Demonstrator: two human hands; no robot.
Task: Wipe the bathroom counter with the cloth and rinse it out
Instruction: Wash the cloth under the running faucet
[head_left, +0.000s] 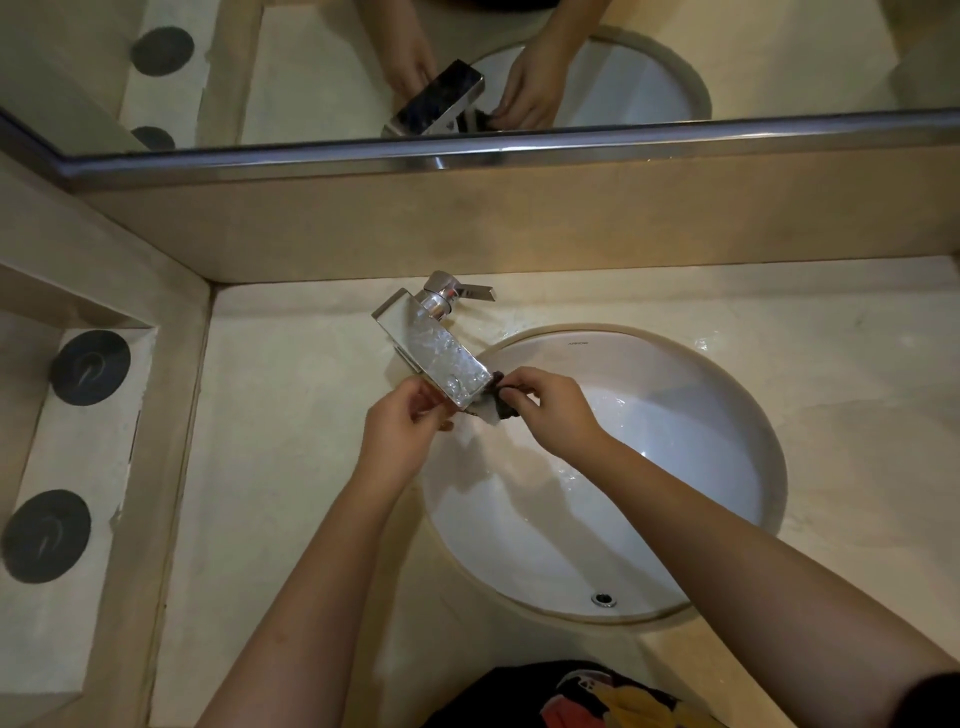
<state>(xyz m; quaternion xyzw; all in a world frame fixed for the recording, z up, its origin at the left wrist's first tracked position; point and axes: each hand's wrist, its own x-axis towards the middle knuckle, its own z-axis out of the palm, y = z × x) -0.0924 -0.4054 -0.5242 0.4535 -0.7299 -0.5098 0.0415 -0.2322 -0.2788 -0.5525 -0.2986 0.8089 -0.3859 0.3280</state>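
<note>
Fingers (521, 383) of the right hand (558, 415) are pinched together on the dark cloth (503, 402), just under the faucet (436, 358) spout tip. We see the left hand (400, 426) with its fingers curled in at the other side of the spout. We cannot tell if they grip the cloth, because the spout hides it.

Head view only: the cloth is a small bunched wad held over the far-left edge of the sink (701, 467), off the table (291, 415). Water seems to run along the open spout, with a pale streak below the cloth and wet shine in the basin. The mirror (779, 57) shows both hands at the spout from behind and adds nothing on the left grip.

We judge this as the rinse step. The cloth should be soft, limp and light, heavier and slippery once soaked. We'd hold it at opposite edges, spread it under the stream, then ball it up and squeeze. Two dark discs (91, 366) sit on the left ledge.
</note>
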